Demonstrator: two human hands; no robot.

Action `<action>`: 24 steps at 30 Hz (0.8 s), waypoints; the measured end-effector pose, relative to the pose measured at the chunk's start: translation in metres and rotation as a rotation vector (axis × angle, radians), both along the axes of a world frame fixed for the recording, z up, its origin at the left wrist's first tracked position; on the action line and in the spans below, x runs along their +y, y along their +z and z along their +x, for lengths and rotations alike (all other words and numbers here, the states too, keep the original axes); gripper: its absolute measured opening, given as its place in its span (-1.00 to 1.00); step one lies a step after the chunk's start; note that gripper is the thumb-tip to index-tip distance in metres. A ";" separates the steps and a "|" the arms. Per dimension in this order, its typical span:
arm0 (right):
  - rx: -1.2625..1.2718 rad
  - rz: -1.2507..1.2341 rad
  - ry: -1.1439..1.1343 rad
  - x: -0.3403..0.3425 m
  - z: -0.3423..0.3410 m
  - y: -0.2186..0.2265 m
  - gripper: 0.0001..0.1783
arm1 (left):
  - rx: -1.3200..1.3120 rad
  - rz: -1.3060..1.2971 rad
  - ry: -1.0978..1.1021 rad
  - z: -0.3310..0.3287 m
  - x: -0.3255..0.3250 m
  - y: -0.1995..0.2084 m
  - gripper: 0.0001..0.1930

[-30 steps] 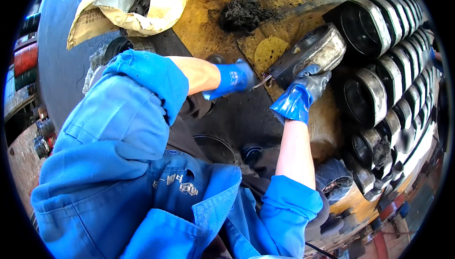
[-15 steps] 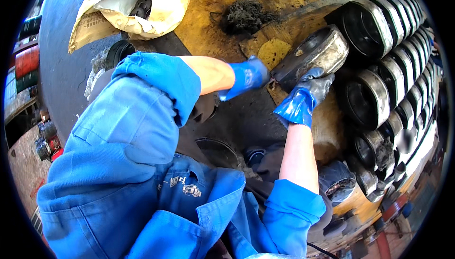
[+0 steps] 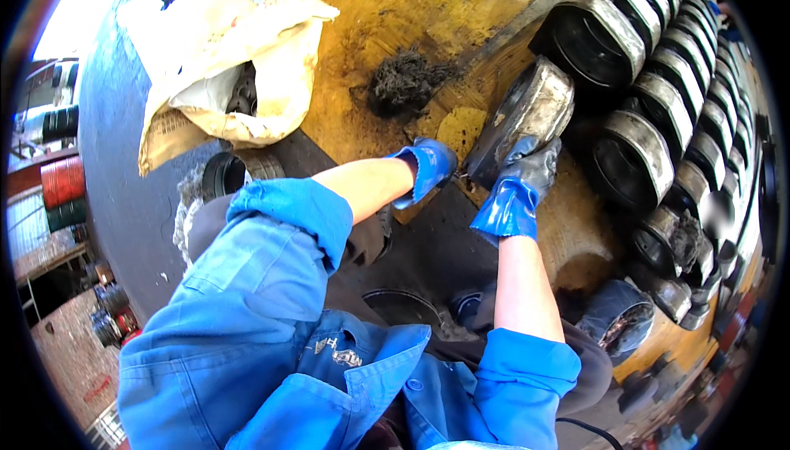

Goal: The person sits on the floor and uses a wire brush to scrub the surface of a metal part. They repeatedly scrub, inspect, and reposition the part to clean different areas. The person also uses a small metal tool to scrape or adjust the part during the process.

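My right hand, in a blue and black rubber glove, grips the near end of a thick metal ring. The ring has a worn silver outer band and a dark side turned to the left, and it stands tilted on its edge. Just left of it is my left hand in a blue glove, its fingers curled in. Whatever those fingers hold, if anything, is hidden. Beyond that hand a round yellow patch lies on the worn yellow board, with a clump of dark steel wool farther off.
Rows of similar metal rings are stacked along the right. An open yellowish sack with dark parts inside sits at the far left, and a black ring rests below it. A denim-covered bundle lies at the lower right.
The ring has tipped more edge-on, so its opening no longer shows. My left hand has lost its motion blur and sits beside the ring's lower edge. The whole view has shifted.
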State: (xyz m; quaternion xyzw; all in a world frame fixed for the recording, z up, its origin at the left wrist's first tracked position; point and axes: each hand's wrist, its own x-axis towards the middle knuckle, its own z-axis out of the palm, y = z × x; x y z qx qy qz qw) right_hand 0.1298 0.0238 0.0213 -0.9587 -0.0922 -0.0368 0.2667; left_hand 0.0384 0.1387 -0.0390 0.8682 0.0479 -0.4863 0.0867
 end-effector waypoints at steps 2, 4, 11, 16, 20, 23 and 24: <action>0.015 0.016 0.033 -0.001 0.000 0.006 -0.36 | -0.059 -0.042 -0.066 -0.012 -0.007 -0.004 -0.70; 0.036 0.042 0.039 0.007 -0.006 -0.004 -0.35 | -0.224 -0.025 -0.364 -0.064 -0.009 -0.032 -0.65; 0.122 -0.009 -0.017 0.004 -0.002 0.009 -0.30 | 0.297 -0.104 -0.011 0.011 -0.001 0.052 -0.45; 0.182 -0.107 -0.024 -0.003 0.003 0.005 -0.24 | -0.177 -0.084 0.030 -0.023 -0.006 0.049 -0.67; 0.143 -0.070 -0.005 -0.003 0.001 -0.008 -0.23 | 0.044 0.020 -0.068 0.002 -0.014 0.025 -0.66; 0.164 -0.084 -0.039 -0.005 0.002 -0.002 -0.24 | -0.136 -0.009 -0.160 -0.055 -0.025 -0.007 -0.64; 0.206 -0.115 -0.051 -0.002 0.004 0.004 -0.25 | -0.333 -0.025 -0.183 -0.075 -0.028 -0.023 -0.61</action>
